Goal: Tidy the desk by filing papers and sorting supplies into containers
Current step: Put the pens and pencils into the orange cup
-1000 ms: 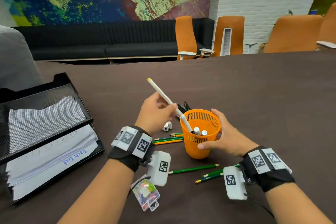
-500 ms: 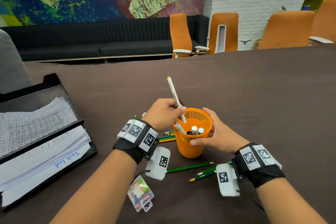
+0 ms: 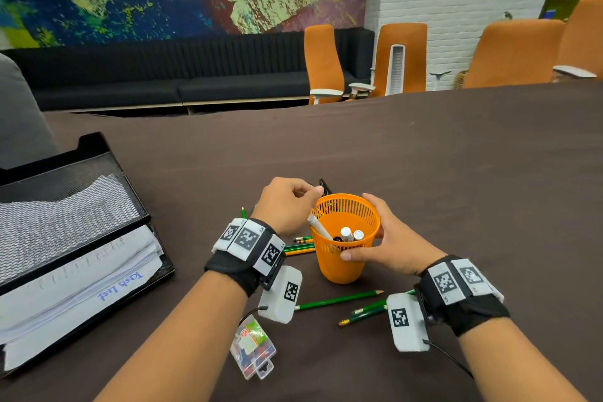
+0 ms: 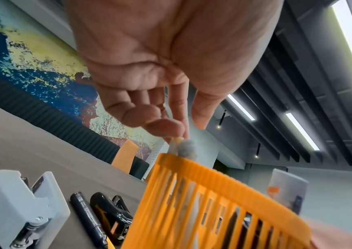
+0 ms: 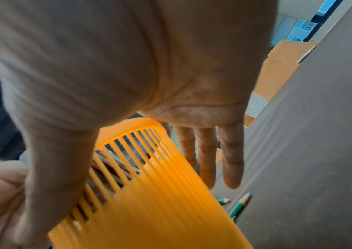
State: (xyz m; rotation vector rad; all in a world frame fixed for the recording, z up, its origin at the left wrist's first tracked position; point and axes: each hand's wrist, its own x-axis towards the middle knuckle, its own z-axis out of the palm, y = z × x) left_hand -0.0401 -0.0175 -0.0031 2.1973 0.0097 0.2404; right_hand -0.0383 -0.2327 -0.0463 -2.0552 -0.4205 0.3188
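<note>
An orange mesh cup [image 3: 339,268] stands on the dark table between my hands. My right hand [image 3: 362,228] grips it, thumb on the near wall and fingers round the far side; the right wrist view shows the cup [image 5: 149,193] against that palm. My left hand [image 3: 306,191] hovers at the cup's far left rim. Its fingertips pinch the top end of a white marker [image 4: 176,143] that stands almost wholly inside the cup [image 4: 213,202]. Another white marker [image 3: 318,227] leans in the cup beside two white caps [image 3: 352,234].
Green pencils [image 3: 339,299] lie in front of the cup and more pencils [image 3: 300,248] lie to its left. A clear box of pins [image 3: 253,349] sits near my left forearm. A black mesh paper tray [image 3: 75,192] holds papers [image 3: 120,284] at the left. A black marker [image 4: 89,217] and a binder clip [image 4: 111,212] lie behind the cup.
My left hand has swung the white marker upright and lowered it into the cup, until only its top end shows. The right hand has kept its grip on the cup.
</note>
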